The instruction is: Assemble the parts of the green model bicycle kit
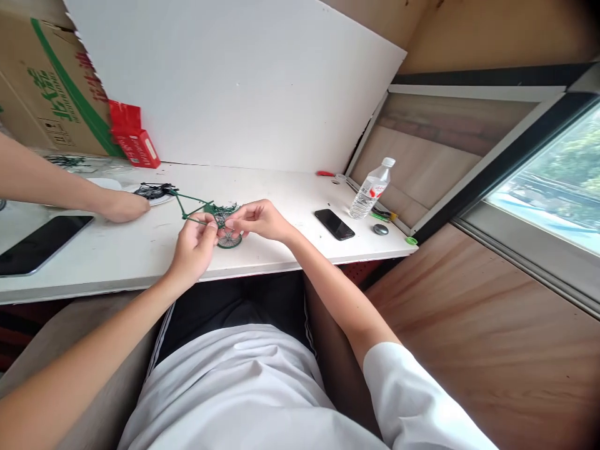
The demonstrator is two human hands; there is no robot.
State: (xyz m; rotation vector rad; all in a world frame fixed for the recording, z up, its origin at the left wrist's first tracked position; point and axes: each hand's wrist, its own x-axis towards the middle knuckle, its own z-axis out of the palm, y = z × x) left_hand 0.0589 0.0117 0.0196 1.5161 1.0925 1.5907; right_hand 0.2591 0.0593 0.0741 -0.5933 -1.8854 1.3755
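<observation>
A small green model bicycle frame (184,215) is held above the white table near its front edge. My left hand (194,245) is closed in a pinch on its lower part. From the other side my right hand (262,220) comes in, thumb and forefinger pressed together by the frame; whatever small piece they pinch is hidden. A green spoked wheel (229,241) shows just under my fingertips, and I cannot tell whether it is joined to the frame. Dark green small parts (225,209) lie behind my hands.
Another person's hand (124,206) reaches in at the left, beside a plate with black parts (157,189). A tablet (44,244) lies front left. On the right are a phone (334,224), a water bottle (372,189) and a dark round object (380,229). A red box (135,140) stands behind.
</observation>
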